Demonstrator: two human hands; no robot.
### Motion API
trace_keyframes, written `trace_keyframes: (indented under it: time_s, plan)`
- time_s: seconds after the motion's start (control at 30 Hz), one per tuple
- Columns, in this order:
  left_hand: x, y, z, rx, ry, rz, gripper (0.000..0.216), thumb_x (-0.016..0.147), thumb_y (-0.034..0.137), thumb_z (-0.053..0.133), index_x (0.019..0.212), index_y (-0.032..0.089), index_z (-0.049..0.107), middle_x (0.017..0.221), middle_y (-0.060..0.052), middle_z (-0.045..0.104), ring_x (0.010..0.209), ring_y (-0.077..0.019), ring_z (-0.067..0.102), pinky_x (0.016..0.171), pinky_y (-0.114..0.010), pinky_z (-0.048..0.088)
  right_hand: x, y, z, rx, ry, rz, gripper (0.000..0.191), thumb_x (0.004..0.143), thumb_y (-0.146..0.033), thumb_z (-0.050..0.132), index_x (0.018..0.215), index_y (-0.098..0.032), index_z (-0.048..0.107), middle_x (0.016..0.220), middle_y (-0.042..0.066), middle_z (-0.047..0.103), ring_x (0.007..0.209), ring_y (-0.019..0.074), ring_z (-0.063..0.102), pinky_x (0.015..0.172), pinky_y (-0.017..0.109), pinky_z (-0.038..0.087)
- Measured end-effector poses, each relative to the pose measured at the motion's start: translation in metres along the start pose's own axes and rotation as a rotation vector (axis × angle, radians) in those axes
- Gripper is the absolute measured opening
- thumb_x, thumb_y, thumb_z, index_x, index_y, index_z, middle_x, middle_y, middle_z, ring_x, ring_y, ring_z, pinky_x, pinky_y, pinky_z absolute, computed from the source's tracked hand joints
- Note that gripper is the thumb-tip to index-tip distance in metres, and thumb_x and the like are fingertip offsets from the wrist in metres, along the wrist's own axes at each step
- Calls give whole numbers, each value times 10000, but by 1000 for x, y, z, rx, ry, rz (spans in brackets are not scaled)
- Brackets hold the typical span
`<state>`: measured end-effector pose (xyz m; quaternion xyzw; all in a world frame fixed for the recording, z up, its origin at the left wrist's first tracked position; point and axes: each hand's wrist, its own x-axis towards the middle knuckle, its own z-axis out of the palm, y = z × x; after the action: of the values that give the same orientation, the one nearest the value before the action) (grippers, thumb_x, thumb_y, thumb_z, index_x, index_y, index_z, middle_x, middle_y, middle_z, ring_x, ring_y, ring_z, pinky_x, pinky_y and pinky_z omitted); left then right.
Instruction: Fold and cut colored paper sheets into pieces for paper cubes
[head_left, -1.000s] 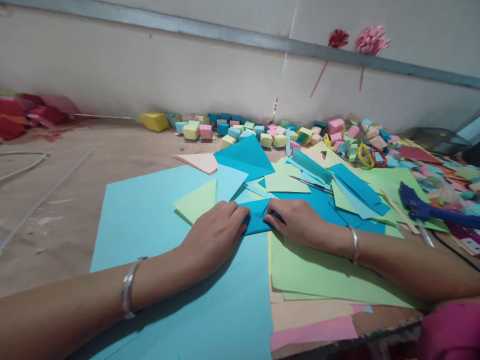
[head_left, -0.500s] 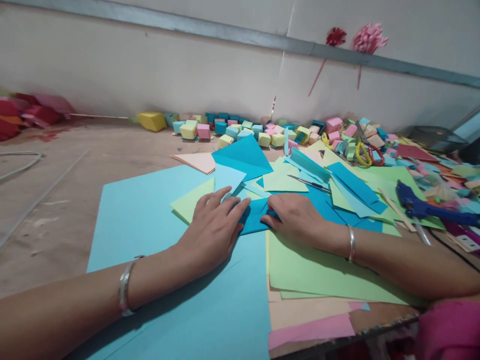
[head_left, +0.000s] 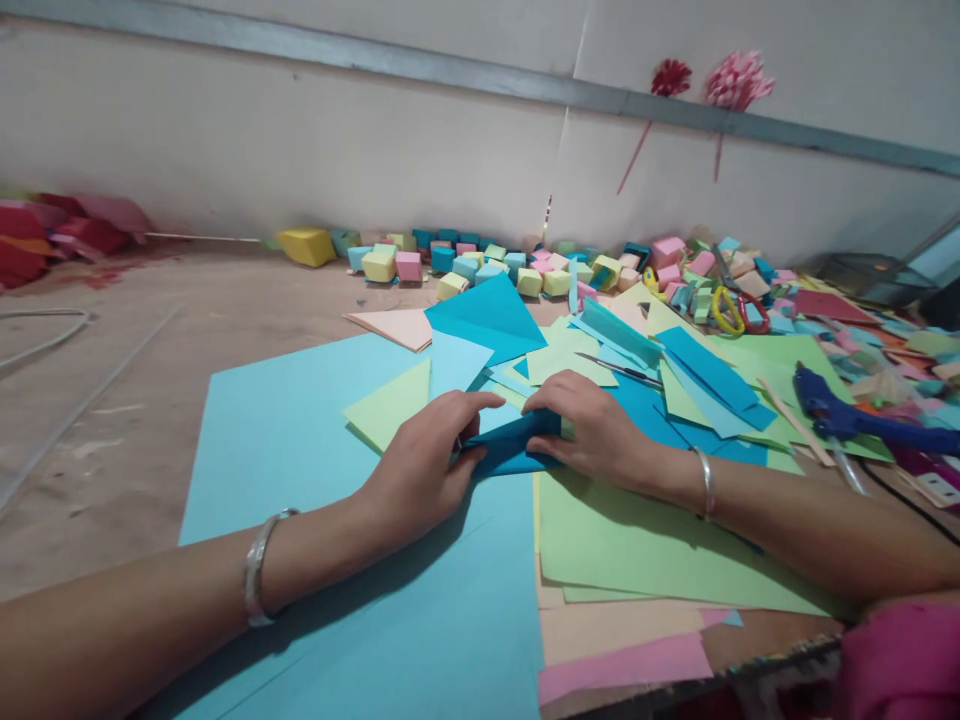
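A small folded piece of dark blue paper [head_left: 510, 447] lies between my two hands on a big light blue sheet [head_left: 300, 450]. My left hand [head_left: 424, 465] grips its left end with fingers curled over the fold. My right hand [head_left: 592, 430] pinches the right end, fingers bent around the paper. Both wrists wear a silver bangle. A stack of light green sheets [head_left: 645, 545] lies under my right forearm.
Loose blue and green paper pieces [head_left: 675, 370] pile up behind the hands. A row of small paper cubes [head_left: 487, 265] runs along the wall. Scissors [head_left: 731, 310] and a blue glue gun [head_left: 847, 415] lie at the right. Red paper [head_left: 45, 230] sits far left.
Both hands went from pressing the blue paper flat to curling round it and lifting its fold slightly off the sheet.
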<state>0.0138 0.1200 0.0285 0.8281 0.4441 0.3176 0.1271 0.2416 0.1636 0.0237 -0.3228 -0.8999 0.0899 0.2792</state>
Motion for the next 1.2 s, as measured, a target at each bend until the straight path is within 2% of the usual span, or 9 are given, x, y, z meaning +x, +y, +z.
trace_keyframes:
  time_s: [0.07, 0.17, 0.27, 0.4, 0.53, 0.6, 0.7, 0.9, 1.2]
  plan:
    - [2, 0, -2, -65, 17, -63, 316, 780, 69, 525, 1058, 185, 621, 770, 8, 528, 713, -145, 534, 669, -270, 446, 1, -3, -4, 167, 47, 25, 91, 793, -172, 675, 850, -192, 607, 978, 72, 632, 929, 198, 573, 790, 344, 480]
    - [4, 0, -5, -188, 64, -137, 212, 785, 102, 525, 913, 191, 668, 781, -3, 559, 724, -138, 550, 677, -268, 455, 2, -6, -6, 400, 84, 176, 89, 772, -155, 661, 801, -195, 587, 896, 28, 627, 784, 141, 575, 672, 271, 480]
    - [6, 1, -6, -249, 88, -177, 175, 780, 142, 542, 872, 197, 679, 759, -3, 560, 705, -136, 542, 640, -254, 463, 3, -6, -5, 509, 47, 353, 117, 754, -204, 688, 831, -190, 602, 711, -32, 576, 586, 90, 487, 527, 225, 406]
    - [9, 5, -7, -295, 105, -268, 164, 789, 254, 598, 919, 195, 678, 827, -23, 621, 759, -161, 592, 624, -255, 491, 5, -6, -7, 610, 38, 426, 144, 736, -231, 706, 784, -177, 582, 655, -50, 526, 563, 74, 459, 512, 215, 383]
    - [9, 12, -8, -556, -20, -490, 264, 840, 422, 583, 881, 162, 610, 730, -25, 676, 573, -155, 636, 500, -253, 503, 7, -6, -8, 746, 76, 491, 256, 711, -297, 750, 856, -182, 574, 692, -34, 564, 598, 96, 526, 525, 226, 440]
    - [8, 15, -7, -662, -86, -565, 288, 858, 444, 557, 851, 157, 576, 695, -36, 700, 486, -150, 627, 458, -262, 513, 8, -5, -8, 829, 124, 489, 305, 717, -327, 759, 917, -185, 577, 752, -14, 611, 644, 107, 574, 570, 239, 491]
    - [7, 17, -7, -696, -67, -572, 248, 852, 404, 573, 845, 156, 558, 679, -40, 713, 462, -146, 630, 444, -258, 527, 7, -5, -7, 923, 130, 488, 336, 764, -375, 733, 984, -183, 566, 756, -9, 629, 640, 110, 610, 556, 233, 508]
    - [10, 17, -7, -729, -30, -578, 223, 832, 375, 603, 839, 156, 558, 678, -33, 715, 472, -155, 653, 471, -280, 570, 4, -5, -7, 907, -50, 527, 367, 787, -422, 717, 1004, -170, 562, 715, 5, 645, 579, 160, 667, 446, 233, 492]
    - [10, 15, -6, -767, -16, -585, 237, 803, 366, 644, 872, 155, 561, 736, -37, 717, 551, -182, 701, 494, -278, 595, 6, -7, -9, 939, 13, 598, 326, 766, -388, 735, 951, -165, 584, 705, -8, 649, 509, 121, 650, 388, 182, 434]
